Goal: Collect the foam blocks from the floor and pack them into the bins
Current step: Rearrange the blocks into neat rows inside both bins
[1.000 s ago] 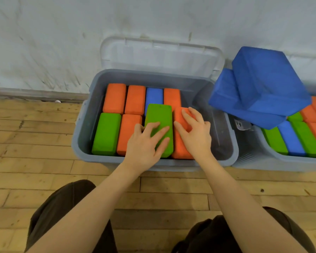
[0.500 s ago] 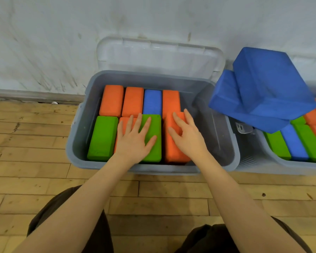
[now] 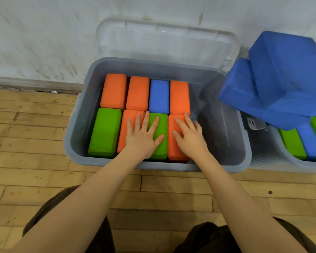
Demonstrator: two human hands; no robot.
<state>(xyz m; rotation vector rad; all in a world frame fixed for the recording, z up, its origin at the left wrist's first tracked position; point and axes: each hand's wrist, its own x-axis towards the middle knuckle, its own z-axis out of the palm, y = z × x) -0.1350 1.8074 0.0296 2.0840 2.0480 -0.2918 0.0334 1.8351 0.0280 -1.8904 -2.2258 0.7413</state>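
Note:
A grey bin (image 3: pixel 75 143) on the wood floor holds two rows of foam blocks, orange, blue and green, packed side by side. My left hand (image 3: pixel 142 137) lies flat with spread fingers across an orange block (image 3: pixel 125 128) and a green block (image 3: pixel 161 128) in the near row. Flat on the near-row orange block (image 3: pixel 173 148) beside them rests my right hand (image 3: pixel 189 137). A second green block (image 3: pixel 105 132) fills the near left corner. The bin's right part has no blocks in it.
The bin's clear lid (image 3: pixel 164 41) leans open against the white wall. A second bin (image 3: pixel 299 165) at the right holds green and blue blocks, with two big blue foam blocks (image 3: pixel 274 83) piled on top. My knees are at the bottom edge.
The green block stood raised and tilted a second ago; it now sits level in the near row. Both hands went from pushing it down to lying flat on the blocks.

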